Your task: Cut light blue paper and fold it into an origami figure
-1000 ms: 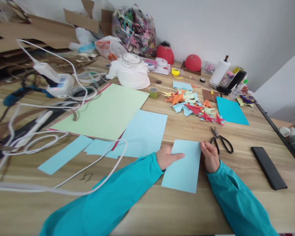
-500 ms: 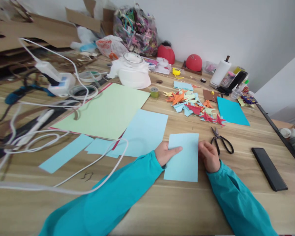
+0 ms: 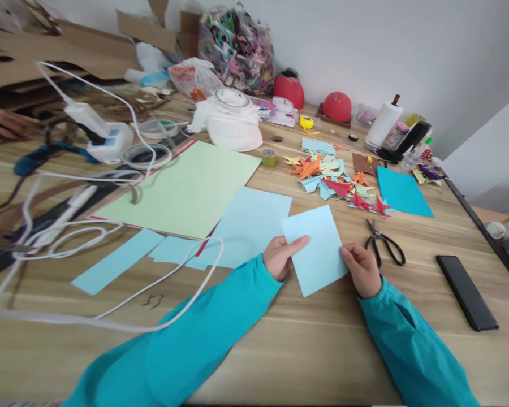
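Note:
A light blue sheet of paper [image 3: 316,254] is held tilted over the wooden table, between my two hands. My left hand [image 3: 282,254] grips its left side, thumb lying on the top face and fingers hidden underneath. The right edge is pinched by the thumb and fingertips of my right hand [image 3: 358,267]. Just behind it lies a larger light blue sheet [image 3: 252,220], partly over a big pale green sheet [image 3: 186,189]. Black-handled scissors [image 3: 384,243] rest to the right, beyond my right hand.
Folded paper pieces [image 3: 337,181] in several colours are heaped behind the hands. A bright blue sheet [image 3: 402,191] and black phone [image 3: 467,291] lie right. White cable [image 3: 190,285] loops across the left, near blue paper strips [image 3: 117,261]. Another person's hand [image 3: 8,121] shows at far left.
The held sheet has turned counterclockwise and its lower end has risen. My right hand, beside the edge before, now pinches it. Another person's hand has come into view at far left.

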The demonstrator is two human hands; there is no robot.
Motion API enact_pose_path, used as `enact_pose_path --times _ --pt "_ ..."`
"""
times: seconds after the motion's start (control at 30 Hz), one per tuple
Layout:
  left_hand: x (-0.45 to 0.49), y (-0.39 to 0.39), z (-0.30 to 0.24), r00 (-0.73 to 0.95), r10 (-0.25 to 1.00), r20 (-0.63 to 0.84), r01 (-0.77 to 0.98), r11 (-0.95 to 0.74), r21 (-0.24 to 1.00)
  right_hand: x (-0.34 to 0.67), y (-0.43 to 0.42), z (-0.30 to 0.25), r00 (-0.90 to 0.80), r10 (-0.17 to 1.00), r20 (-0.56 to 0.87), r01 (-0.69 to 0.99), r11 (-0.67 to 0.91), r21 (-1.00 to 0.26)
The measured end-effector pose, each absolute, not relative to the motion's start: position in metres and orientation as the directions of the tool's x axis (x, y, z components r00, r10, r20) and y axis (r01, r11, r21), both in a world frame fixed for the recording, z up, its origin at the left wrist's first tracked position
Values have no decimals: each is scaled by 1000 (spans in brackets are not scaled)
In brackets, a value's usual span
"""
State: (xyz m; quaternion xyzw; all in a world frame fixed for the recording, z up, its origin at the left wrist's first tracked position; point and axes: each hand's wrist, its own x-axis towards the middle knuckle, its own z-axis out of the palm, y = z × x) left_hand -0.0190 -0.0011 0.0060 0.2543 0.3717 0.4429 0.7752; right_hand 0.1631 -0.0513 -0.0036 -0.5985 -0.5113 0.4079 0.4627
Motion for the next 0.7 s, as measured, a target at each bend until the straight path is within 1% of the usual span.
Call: enact_pose_path --times 0.07,0.1,0.27,0.33,0.43,0.5,0.57,0.63,0.67,0.7 --pt "-17 -4 10 348 879 -326 -537 472 699 161 -53 -3 129 989 -71 242 -101 -965" --pt "-17 -6 11 348 881 -319 -552 468 690 160 -53 -3 130 989 -76 256 -108 -961" --pt "-13 -9 10 382 848 -366 -584 529 616 158 -53 -2 225 973 51 368 -36 -929" --pt "-10 -11 9 343 858 -383 -610 513 604 157 -52 -3 230 969 86 403 -15 -915" --pt "-5 -10 8 231 874 -428 -659 464 592 157 -52 -6 191 976 107 451 9 -892" --pt "-5 -7 8 200 869 -452 -677 456 577 160 -52 -8 230 960 160 502 23 -865" --pt "-8 -1 8 183 873 -452 -692 441 572 169 -50 -8 358 888 289 576 33 -817" --pt "-14 6 9 172 876 -451 -692 433 577 182 -47 -7 467 765 444 679 12 -734" --pt "-18 9 10 178 873 -455 -688 441 577 189 -45 -7 494 709 503 742 -41 -669" --pt "-21 12 11 183 866 -465 -683 452 573 196 -43 -6 531 653 540 784 -137 -605"
